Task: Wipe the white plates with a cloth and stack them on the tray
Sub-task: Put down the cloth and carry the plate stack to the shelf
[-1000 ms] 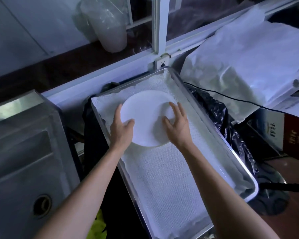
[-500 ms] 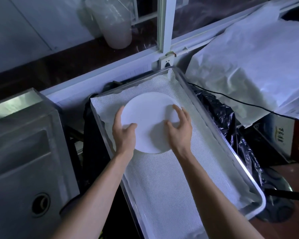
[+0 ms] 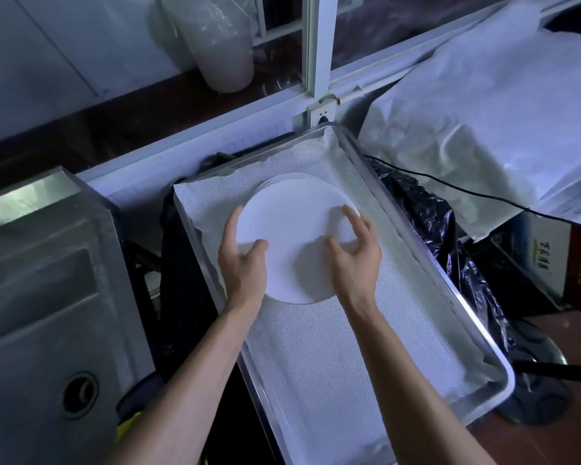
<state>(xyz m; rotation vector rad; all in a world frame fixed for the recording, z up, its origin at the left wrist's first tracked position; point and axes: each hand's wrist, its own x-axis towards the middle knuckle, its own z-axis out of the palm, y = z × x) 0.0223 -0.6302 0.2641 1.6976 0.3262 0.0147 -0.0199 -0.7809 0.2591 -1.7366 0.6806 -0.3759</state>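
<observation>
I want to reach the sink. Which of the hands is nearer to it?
Left. The left hand holds the plate's left edge, the side toward the sink; the right hand is on the far edge.

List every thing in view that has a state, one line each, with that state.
White plates: stacked on the lined tray, top plate held at both edges.
Left hand: grips the top plate's left edge.
Right hand: curled fingers on the plate's right edge.
Tray: lined with white mesh cloth.
Sink: dry, drain open.
</observation>
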